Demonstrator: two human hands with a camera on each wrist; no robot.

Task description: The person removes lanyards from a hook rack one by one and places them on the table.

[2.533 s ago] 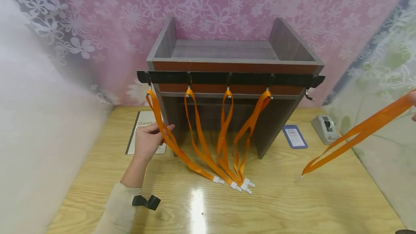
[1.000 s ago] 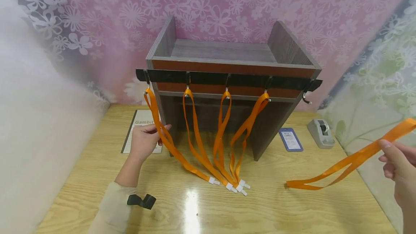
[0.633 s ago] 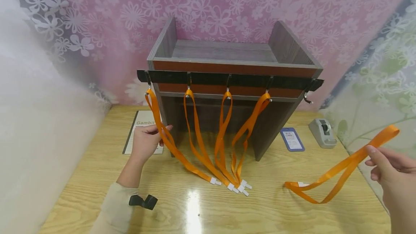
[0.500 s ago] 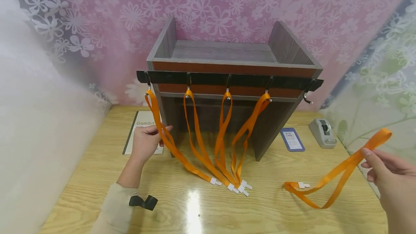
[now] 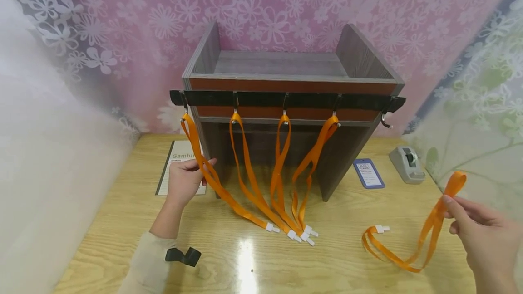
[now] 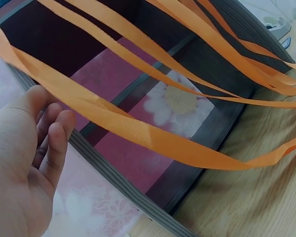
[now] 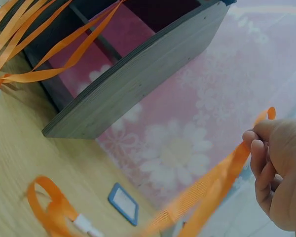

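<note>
My right hand [image 5: 484, 235] pinches a loose orange lanyard [image 5: 429, 235] just below its top loop, between thumb and fingers. Its lower part bends in slack over the table, and its white clip [image 5: 382, 229] lies at the far end. On the left, my left hand [image 5: 185, 183] holds the leftmost hanging orange lanyard [image 5: 196, 142] partway down. In the left wrist view the strap [image 6: 123, 123] crosses in front of the curled fingers [image 6: 56, 153], hiding part of the grip. Several orange lanyards hang from hooks on a black rail [image 5: 261, 99]; their white clips gather on the table. The rightmost hook [image 5: 385, 121] carries nothing.
A grey wooden shelf unit [image 5: 351, 53] stands against the flowered wall behind the rail. Right of it lie a blue card holder [image 5: 369, 173] and a grey tape dispenser [image 5: 408, 164]. A notebook [image 5: 163, 180] lies behind my left hand. The wooden table [image 5: 212, 262] reaches both side walls.
My right hand has come in from the right edge, moving left and down with its lanyard. The strap has slackened, and its clip end has turned into view. My left hand stays put.
</note>
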